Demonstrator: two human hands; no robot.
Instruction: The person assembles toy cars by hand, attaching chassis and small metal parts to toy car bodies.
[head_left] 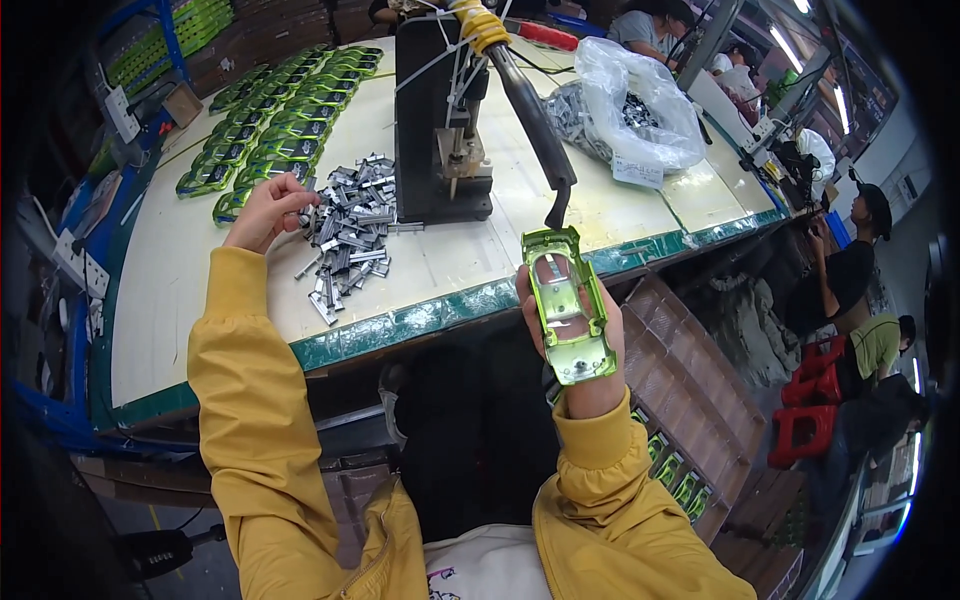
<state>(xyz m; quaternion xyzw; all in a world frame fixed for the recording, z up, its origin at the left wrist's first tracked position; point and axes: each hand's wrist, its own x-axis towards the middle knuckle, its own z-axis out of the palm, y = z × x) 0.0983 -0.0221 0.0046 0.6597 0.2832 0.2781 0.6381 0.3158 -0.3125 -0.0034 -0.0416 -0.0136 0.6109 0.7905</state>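
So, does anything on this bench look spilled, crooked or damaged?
Nothing looks damaged. The grey metal parts lie in a loose, jumbled heap beside the press, where the left hand reaches. The right hand holds a green toy car shell, which looks intact.

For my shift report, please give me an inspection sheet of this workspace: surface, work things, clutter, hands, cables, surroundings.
Surface: pale table with green edge, bare near the person.
Job's things: green toy car shell, underside up; pile of grey metal parts; black hand press with lever.
Clutter: rows of green shells; clear bag of parts.
Grips: right hand holds the shell; left hand picks at the pile.
Cables: black cable behind the press.
Surroundings: other people at right, red stools, cardboard boxes.
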